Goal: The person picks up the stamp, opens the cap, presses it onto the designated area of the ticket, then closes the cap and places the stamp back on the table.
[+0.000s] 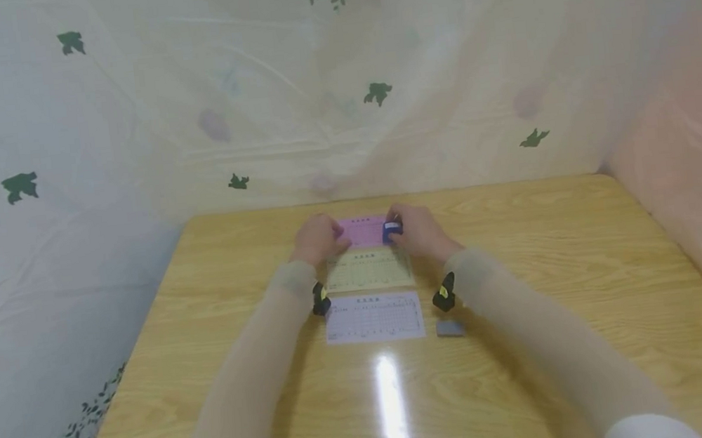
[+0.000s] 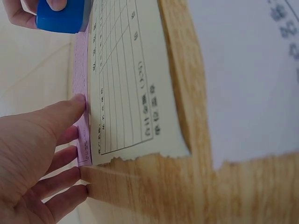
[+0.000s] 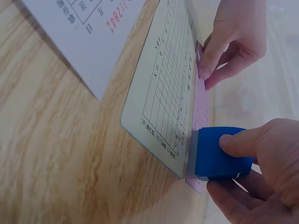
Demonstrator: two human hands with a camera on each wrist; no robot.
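Note:
Three printed paper slips lie in a column on the table. The pink slip is farthest, the yellowish slip in the middle, the white slip nearest. My right hand grips a blue stamp, thumb on its near face and fingers behind. Its pale base sits over the right end of the pink slip, overlapping it. At the slip's other end, my left hand rests with its thumb on the paper and the other fingers extended along the left edge. The stamp's underside is hidden.
A small flat grey piece lies right of the white slip. The wood-grain table ends at a patterned sheet hanging behind it, with more sheeting at both sides. A bright light reflection falls on the near table.

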